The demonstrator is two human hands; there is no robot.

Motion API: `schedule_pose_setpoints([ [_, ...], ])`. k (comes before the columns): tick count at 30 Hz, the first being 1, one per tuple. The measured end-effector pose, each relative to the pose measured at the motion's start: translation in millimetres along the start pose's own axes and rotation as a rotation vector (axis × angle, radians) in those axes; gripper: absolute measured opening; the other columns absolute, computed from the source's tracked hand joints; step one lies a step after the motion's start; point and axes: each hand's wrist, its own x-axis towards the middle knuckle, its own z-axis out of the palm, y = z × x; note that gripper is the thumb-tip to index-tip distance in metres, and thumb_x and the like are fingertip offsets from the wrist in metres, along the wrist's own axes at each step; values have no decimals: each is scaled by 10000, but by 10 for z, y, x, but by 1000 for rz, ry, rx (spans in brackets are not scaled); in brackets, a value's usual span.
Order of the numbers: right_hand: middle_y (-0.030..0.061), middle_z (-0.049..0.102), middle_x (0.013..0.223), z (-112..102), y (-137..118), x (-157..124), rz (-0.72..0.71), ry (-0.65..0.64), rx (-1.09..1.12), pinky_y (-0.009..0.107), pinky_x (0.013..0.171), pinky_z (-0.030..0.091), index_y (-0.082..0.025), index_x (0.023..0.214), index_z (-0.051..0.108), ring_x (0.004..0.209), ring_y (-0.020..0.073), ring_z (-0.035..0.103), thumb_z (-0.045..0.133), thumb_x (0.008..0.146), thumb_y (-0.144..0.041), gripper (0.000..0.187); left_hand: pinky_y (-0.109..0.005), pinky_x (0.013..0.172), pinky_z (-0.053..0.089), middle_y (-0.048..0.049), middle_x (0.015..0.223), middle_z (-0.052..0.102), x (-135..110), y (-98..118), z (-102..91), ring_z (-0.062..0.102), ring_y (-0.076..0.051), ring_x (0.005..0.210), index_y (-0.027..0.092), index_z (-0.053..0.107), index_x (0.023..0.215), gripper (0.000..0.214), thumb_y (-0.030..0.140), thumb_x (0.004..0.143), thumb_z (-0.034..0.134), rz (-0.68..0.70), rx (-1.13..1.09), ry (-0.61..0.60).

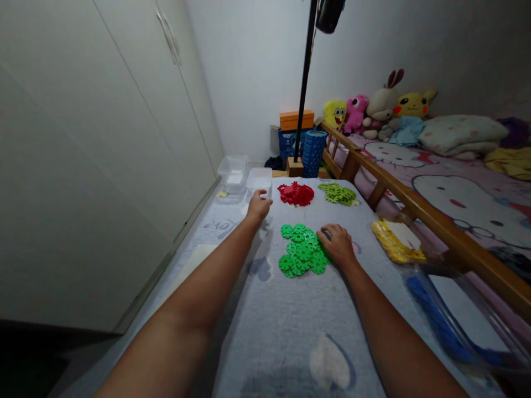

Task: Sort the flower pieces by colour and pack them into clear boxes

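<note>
My left hand [259,206] reaches out in front of a clear plastic container [260,176], thumb and fingers apart with nothing seen between them. Whether it touches the container's near side, I cannot tell. At the right edge of a pile of green snowflake-shaped plastic discs [303,251] rests my right hand [338,243]. Its fingers curve loosely beside the discs, with a gap at the thumb. Beyond the green pile lie a heap of red discs [296,194] and a heap of lime-green discs [339,193].
Stacked clear containers [233,168] stand at the far left of the cloth-covered table [286,331]. Along the right edge are a box of yellow pieces [392,243] and a box of blue pieces [435,318], beside a wooden bed rail [398,190]. A black pole [305,83] rises behind.
</note>
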Motion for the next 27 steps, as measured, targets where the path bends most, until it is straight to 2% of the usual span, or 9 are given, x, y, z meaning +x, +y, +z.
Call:
schedule_pose_setpoints([
  [6,90,704,1162,7,0,-16,-11,15,8,407,958,393,-230,982,728,1079,267,582,560,932,-403,246,-278,685,438,-6,853,553,367,113,47,553,-143,738,253,529,1074,432,110,686,651,-113,-129,39],
  [13,88,698,1156,17,7,-17,-13,18,12,409,954,406,-230,978,731,1078,269,585,580,927,-390,226,-262,685,441,2,873,550,545,94,95,533,-115,714,263,509,1070,440,102,691,664,-173,-235,46],
  [21,87,703,1149,17,-4,-16,-10,25,14,402,966,402,-230,969,736,1073,264,585,578,923,-372,218,-245,673,412,19,809,535,588,90,158,539,-106,707,222,509,976,352,62,688,632,-183,-260,57],
  [27,92,704,1158,26,8,-13,-10,30,11,401,961,406,-233,967,736,1082,267,586,582,919,-369,211,-236,673,405,8,846,553,416,61,124,563,-113,751,221,528,1002,344,108,703,654,-161,-262,85],
])
